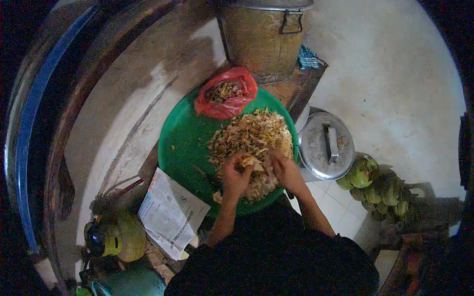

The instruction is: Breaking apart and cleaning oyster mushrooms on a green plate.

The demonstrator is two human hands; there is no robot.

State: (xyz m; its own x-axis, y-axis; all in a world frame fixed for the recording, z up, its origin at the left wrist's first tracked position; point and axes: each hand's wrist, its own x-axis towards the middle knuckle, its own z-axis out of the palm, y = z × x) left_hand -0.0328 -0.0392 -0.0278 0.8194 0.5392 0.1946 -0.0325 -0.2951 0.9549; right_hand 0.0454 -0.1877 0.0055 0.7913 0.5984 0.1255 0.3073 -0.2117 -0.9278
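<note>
A wide round green tray lies in front of me, bearing a loose heap of pale and brown shredded food. Over the near side of the heap, my left hand is closed on a pale yellowish piece of food. My right hand is beside it, fingers bent together at the heap's right part; anything between them is too small and blurred to name. On the tray's far side sits an open red plastic bag with dark brown bits inside.
Beyond the tray stands a large metal pot; a checked cloth lies beside it. At right are a lidded aluminium pot and green coconuts. Printed paper lies at near left, by a green gas cylinder.
</note>
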